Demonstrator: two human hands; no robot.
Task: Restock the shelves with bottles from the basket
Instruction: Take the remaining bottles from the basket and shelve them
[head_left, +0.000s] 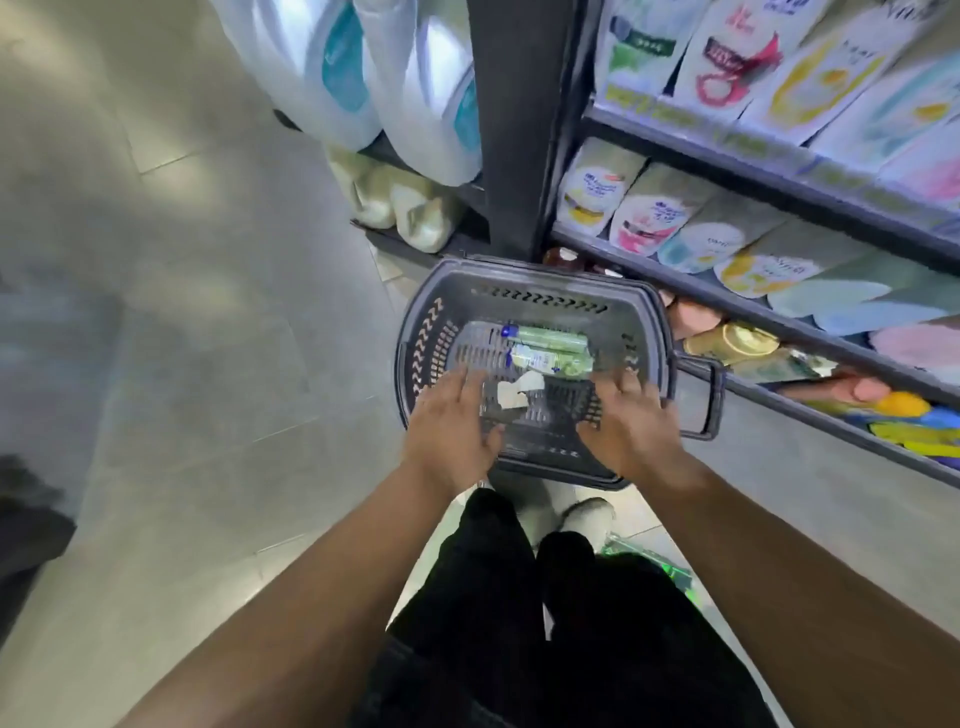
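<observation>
A grey plastic basket (524, 283) stands on the floor below me, next to the shelves. Two green bottles with blue caps (548, 351) lie side by side on its bottom, with a scrap of white paper (517, 392) in front of them. My left hand (452, 426) hovers over the basket's near left part, fingers spread and straight. My right hand (631, 421) hovers over the near right part, fingers relaxed. Neither hand holds anything. The frame is blurred.
Dark shelves (769, 166) on the right carry rows of refill pouches, and the lowest shelf (779, 400) holds bottles and tubes. Large white bags (374, 78) hang at the upper left. My legs and shoes (587, 514) are below the basket.
</observation>
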